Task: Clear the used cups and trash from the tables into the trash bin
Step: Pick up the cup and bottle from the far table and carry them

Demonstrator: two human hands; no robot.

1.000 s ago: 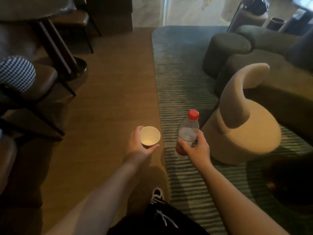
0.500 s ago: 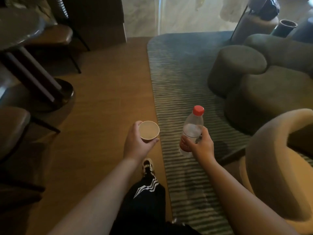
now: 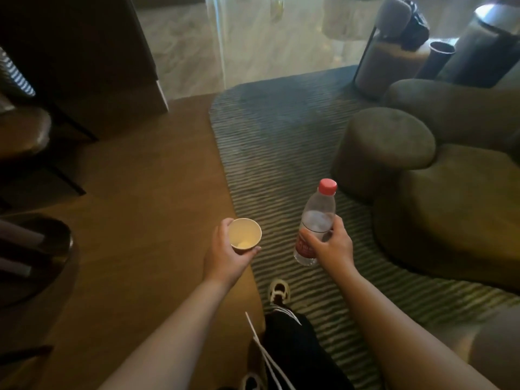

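Far left: dark chairs and a round table base on wood floor. Nothing to collect visible there.

Left hand wrapped around a paper cup, thumb on far side, fingers curled under near side. Cup upright, mouth open to camera, small pale bit of something at bottom; can't tell if liquid or scrap.

Centre, low: one shoe stepping along edge of striped rug, dark trousers w/ white drawstring below.

Right hand clenched on a plastic water bottle around the red label, red cap on, bottle leaning slightly left, looks near empty.

Right side: round ottoman and sofa, close to walking line. Back right: dark open-topped cylinder beside a taller metal one, prob. the bin area but not certain which is the bin.

Step in hand, by judgement: carrying both items across room to bin. To do well: keep cup level so any dregs stay in, esp. while stepping onto rug edge (trip risk). Steer left of ottoman w/ bottle arm tucked in. Confirm bin opening before letting go; drop one item at a time, bottle first, then tip cup in low over opening.
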